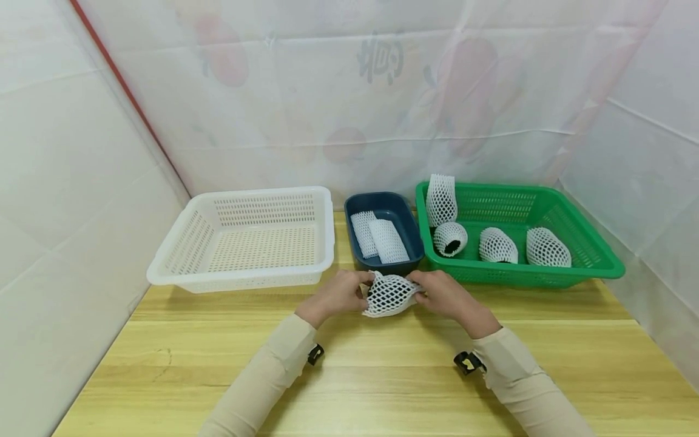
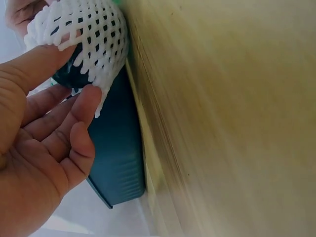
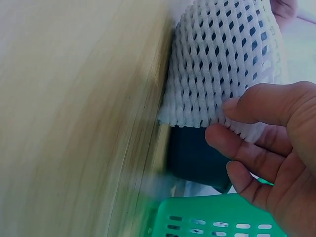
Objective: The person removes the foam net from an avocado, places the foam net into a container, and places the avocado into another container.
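Observation:
A white foam fruit net point(image 1: 391, 295) is stretched around a dark, rounded object point(image 2: 74, 74), held above the table just in front of the blue tray. My left hand point(image 1: 345, 292) grips the left end; in the left wrist view its thumb and fingers hold the net's edge and the dark object showing there. At the other end my right hand point(image 1: 441, 294) pinches the net's edge between thumb and forefinger, as the right wrist view shows. The net hides most of the object, so its kind cannot be made out.
A white plastic basket point(image 1: 248, 281) stands at the left. The blue tray point(image 1: 401, 209) in the middle holds flat foam nets point(image 1: 389, 241). At the right, a green basket point(image 1: 524, 276) contains several netted dark objects point(image 1: 548, 247) and an upright net point(image 1: 441, 200). Sheeted walls enclose the table point(image 1: 382, 376).

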`<state>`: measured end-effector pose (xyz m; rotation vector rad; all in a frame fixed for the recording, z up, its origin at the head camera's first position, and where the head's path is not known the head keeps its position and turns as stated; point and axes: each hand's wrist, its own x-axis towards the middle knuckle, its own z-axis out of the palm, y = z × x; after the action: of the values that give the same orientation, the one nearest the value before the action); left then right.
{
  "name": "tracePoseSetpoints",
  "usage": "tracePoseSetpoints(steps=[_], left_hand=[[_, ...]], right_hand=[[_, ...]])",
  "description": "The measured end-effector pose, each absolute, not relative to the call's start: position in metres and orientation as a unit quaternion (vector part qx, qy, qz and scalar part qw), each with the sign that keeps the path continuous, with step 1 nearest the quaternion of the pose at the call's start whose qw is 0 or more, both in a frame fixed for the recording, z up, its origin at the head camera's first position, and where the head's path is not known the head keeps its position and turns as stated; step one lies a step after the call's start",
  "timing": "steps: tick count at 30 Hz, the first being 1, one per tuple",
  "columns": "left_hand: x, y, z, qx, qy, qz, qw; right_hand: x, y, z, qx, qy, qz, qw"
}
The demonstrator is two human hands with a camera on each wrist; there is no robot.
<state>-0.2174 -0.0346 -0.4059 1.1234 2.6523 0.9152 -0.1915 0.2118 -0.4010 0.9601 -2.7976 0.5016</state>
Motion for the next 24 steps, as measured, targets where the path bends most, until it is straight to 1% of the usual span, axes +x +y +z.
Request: tracePoseSetpoints(steps=[10,16,24], left_hand=[[-0.2188,-0.0263,-0.4077,0.366,0.891,0.257,0.078],[-0.2197,-0.0254,-0.4059,0.368,0.892,0.251,0.07],[-0.2172,-0.0271,-0.4058,0.374,0.891,0.248,0.07]], right_hand=[[-0.1933,0.2113,-0.4027,0.33,-0.927,0.159,0.083],[-0.1934,0.2116,-0.401,0.332,-0.926,0.157,0.092],[-0.1909,0.2113,-0.4017,0.331,-0.925,0.166,0.09]])
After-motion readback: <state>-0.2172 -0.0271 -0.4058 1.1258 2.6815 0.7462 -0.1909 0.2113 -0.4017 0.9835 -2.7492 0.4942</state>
